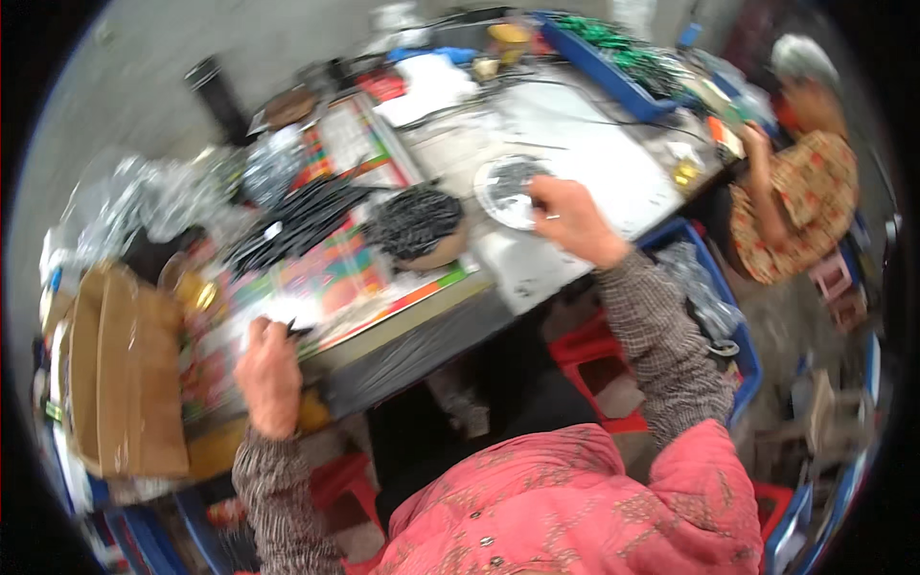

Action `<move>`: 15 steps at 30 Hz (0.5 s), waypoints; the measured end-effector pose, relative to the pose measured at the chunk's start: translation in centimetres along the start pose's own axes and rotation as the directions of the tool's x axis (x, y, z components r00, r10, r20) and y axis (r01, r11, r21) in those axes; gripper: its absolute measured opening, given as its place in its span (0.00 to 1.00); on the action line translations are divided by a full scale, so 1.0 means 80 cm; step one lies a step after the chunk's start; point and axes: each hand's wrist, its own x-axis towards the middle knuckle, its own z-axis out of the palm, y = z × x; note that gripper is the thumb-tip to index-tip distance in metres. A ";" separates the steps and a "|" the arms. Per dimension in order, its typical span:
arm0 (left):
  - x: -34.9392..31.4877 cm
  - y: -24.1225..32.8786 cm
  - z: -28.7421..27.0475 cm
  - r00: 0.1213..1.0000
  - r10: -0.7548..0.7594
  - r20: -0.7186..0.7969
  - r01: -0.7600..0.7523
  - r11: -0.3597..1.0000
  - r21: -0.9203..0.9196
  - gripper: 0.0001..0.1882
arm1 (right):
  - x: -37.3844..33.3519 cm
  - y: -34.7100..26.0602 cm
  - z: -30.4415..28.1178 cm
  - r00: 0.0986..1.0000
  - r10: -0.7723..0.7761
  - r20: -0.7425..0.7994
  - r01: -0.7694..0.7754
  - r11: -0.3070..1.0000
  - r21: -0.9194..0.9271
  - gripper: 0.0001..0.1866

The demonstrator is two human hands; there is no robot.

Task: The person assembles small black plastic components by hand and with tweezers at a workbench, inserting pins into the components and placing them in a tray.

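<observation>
Head view. Surface: one bench, pale-topped toward my right, covered with coloured printed sheets toward my left. On it: a bundle of black strips; just beside that, a round tan bowl heaped with black pieces; a round white dish of small dark bits, on the pale part; a blue tray of green pieces, far side. Left end: an upright cardboard box, clear plastic bags behind it.

Room: a red stool under the near edge; a blue crate of clear bags beside my right arm; a co-worker in a patterned top, far right.

Pose: right hand reached forward, fingers bent together over the dish's right rim; blur hides any grip. Left hand nearer me, above the printed sheets, fingers curled, a small dark piece at their tips; whether gripped, I cannot tell. Both forearms in checked sleeves.
</observation>
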 end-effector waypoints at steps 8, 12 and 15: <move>0.000 0.002 0.004 1.000 0.002 -0.003 -0.002 0.991 -0.131 0.05 | -0.020 -0.027 0.003 0.998 0.017 -0.061 -0.001 0.970 0.242 0.07; -0.003 0.004 0.001 0.998 -0.056 -0.030 0.047 0.971 -0.235 0.05 | -0.032 -0.032 0.002 0.991 0.133 0.006 -0.123 0.896 0.427 0.08; -0.008 0.023 -0.017 0.989 -0.136 -0.061 0.094 0.888 -0.450 0.06 | -0.037 -0.039 -0.008 0.976 0.200 0.084 -0.215 0.830 0.515 0.07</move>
